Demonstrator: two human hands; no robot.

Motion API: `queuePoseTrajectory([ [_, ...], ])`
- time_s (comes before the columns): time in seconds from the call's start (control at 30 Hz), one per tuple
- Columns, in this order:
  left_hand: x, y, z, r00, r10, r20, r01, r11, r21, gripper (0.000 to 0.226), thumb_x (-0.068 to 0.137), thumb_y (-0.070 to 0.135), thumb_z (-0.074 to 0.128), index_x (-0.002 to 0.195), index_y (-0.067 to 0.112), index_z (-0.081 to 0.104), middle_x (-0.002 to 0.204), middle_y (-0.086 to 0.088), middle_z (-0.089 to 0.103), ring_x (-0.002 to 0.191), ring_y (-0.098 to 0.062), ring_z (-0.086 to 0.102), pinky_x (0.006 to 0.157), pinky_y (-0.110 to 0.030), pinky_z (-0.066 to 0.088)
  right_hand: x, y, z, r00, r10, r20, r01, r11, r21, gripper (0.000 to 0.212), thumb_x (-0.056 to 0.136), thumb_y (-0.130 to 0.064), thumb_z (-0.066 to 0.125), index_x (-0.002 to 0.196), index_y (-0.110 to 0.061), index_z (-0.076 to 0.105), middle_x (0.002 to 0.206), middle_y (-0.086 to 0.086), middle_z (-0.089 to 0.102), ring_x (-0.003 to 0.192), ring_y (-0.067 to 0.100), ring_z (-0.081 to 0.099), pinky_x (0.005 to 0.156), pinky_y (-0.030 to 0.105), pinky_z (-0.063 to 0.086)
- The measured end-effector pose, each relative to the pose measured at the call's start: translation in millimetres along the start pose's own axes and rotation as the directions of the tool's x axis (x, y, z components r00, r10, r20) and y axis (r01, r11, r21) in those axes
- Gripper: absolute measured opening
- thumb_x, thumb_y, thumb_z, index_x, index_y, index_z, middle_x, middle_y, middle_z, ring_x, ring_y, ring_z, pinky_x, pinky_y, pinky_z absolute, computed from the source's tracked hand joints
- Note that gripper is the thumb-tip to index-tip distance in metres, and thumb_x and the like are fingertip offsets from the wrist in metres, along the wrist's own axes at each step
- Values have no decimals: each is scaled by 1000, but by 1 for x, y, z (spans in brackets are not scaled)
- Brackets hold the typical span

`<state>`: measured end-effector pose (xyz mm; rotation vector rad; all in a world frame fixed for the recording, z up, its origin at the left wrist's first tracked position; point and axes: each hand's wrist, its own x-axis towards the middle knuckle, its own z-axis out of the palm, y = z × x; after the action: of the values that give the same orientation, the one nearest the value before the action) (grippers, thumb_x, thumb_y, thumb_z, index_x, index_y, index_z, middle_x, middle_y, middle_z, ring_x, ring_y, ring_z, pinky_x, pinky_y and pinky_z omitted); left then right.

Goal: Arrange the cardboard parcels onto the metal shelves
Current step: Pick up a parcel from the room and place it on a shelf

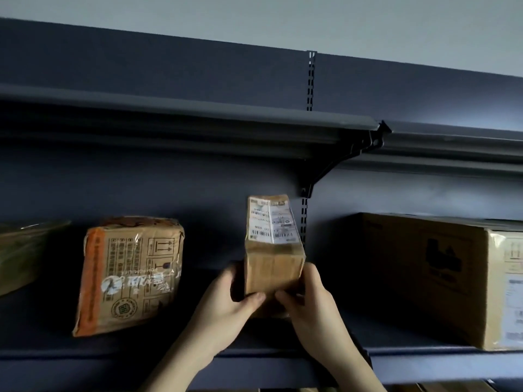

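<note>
Small parcel stands upright mid-shelf, label at top. It sits between the printed parcel to the left and the large box to the right, apart from both. Left hand and right hand grasp its lower sides, fingers wrapped behind, thumbs on the near face. Base is at the metal shelf; cannot tell if its weight is fully down.

Progress: three parcels already shelved, counting the partly seen one at far left. This one is nearly placed, release pending. Upper shelf top is hidden, and any remaining stock is out of view
</note>
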<state>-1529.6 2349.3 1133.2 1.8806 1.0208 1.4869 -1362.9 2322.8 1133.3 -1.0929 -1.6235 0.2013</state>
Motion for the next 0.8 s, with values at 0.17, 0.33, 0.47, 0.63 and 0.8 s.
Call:
queuePoseTrajectory([
  [0.17,0,4,1,948,286,-138,-283,958,39,53,74,-3,77,113,24,54,109,21,65,102,3,63,83,-11,47,-4,-9,-4,992,-98,-85,109,984,142,40,81,-1,75,98,-28,51,116,-21,66,98,-14,62,70,1,45],
  [0.33,-2,4,1,937,322,-136,-325,946,0,51,75,-4,77,115,20,55,108,17,67,105,-3,64,88,-21,50,-6,-14,-4,980,-174,-94,189,963,190,48,79,0,78,105,-30,50,127,-10,60,110,-7,60,78,6,48],
  [0.47,-3,7,-1,948,305,-96,-309,951,-28,49,77,-9,71,111,23,54,108,17,68,102,-2,65,83,-11,47,-5,-10,-4,982,-159,-102,180,952,248,46,80,6,74,106,-26,53,128,-9,61,108,0,64,79,11,51],
  [0.63,-6,10,3,982,186,-28,-187,980,-64,39,89,13,66,120,34,56,115,26,66,110,6,60,95,-17,45,-5,3,-8,991,-83,-104,100,980,173,46,87,-8,70,124,-29,52,113,-1,65,105,11,64,88,23,51],
  [0.8,-2,14,8,997,69,25,-74,936,345,24,93,43,53,103,22,58,97,9,67,88,0,63,85,-33,53,4,2,-7,997,-26,-74,26,1000,-6,42,90,-10,66,128,-25,57,91,-18,62,85,-3,62,71,4,42],
])
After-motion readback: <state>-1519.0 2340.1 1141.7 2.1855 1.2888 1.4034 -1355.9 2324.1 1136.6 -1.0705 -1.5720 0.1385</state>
